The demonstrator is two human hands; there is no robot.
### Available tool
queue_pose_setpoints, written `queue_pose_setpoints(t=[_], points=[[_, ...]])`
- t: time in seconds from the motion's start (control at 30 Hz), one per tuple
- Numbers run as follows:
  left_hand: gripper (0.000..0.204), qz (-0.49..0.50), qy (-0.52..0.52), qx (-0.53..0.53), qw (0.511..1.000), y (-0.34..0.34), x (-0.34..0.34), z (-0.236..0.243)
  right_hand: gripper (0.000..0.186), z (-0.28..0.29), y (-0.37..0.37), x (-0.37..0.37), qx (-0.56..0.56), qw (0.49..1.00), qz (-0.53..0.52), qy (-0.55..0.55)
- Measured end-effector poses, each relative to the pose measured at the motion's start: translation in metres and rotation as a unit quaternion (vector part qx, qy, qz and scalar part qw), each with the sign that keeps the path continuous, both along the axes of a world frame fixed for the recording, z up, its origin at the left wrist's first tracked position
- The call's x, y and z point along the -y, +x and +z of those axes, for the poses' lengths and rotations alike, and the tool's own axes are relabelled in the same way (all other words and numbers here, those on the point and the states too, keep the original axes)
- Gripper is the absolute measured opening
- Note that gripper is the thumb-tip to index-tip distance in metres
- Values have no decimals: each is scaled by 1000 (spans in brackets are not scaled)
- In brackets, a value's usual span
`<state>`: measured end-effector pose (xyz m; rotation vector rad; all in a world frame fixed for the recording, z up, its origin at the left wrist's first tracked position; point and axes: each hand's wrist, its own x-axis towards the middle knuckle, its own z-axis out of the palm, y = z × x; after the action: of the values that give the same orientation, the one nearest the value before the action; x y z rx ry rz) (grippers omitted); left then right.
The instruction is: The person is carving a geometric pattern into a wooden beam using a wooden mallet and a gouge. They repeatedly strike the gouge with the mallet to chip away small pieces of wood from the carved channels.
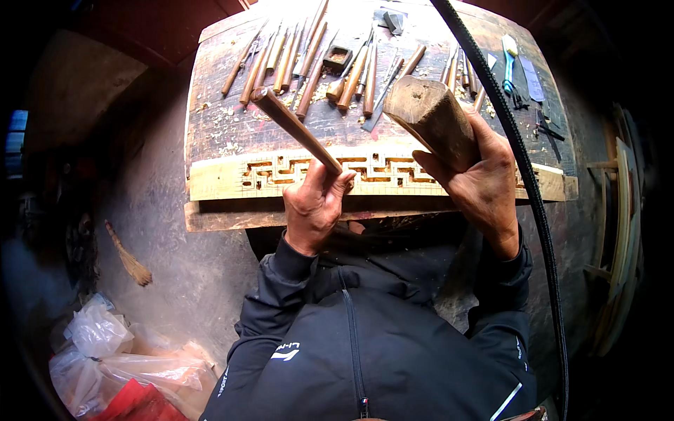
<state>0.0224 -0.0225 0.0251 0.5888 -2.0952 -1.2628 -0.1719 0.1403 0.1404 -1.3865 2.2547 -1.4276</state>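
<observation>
My left hand (313, 207) grips a long wooden-handled carving tool (291, 125) low on its length, its handle end tilted up toward the upper left, over a pale board (217, 177) with a carved angular fretwork pattern and pencilled grid. The tool's working tip is hidden by my hand. My right hand (477, 182) is closed on a thick, worn wooden mallet (435, 123), raised at the right above the same board, apart from the tool's handle.
The workbench (217, 126) carries several chisels (281, 59), a small dark square box (337, 57), a blue-handled brush (508, 67) and shavings. A black cable (533, 196) crosses at right. A straw broom (130, 259) and plastic sheeting (119, 365) lie at left. Boards (614, 231) lean at right.
</observation>
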Motion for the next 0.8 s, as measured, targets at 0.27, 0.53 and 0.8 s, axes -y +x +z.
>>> queue_pose_setpoints(t=[0.27,0.53,0.8], points=[[11,3,-22,13,1000,-1,-1,6,65,-1,5,0,-8,1000,3,8],[19,4,-41,-8,999,-3,2,-1,66,8,8,4,1,1000,1,25],[20,-5,-122,-6,993,-8,3,5,61,29,1,19,-122,989,45,-64]])
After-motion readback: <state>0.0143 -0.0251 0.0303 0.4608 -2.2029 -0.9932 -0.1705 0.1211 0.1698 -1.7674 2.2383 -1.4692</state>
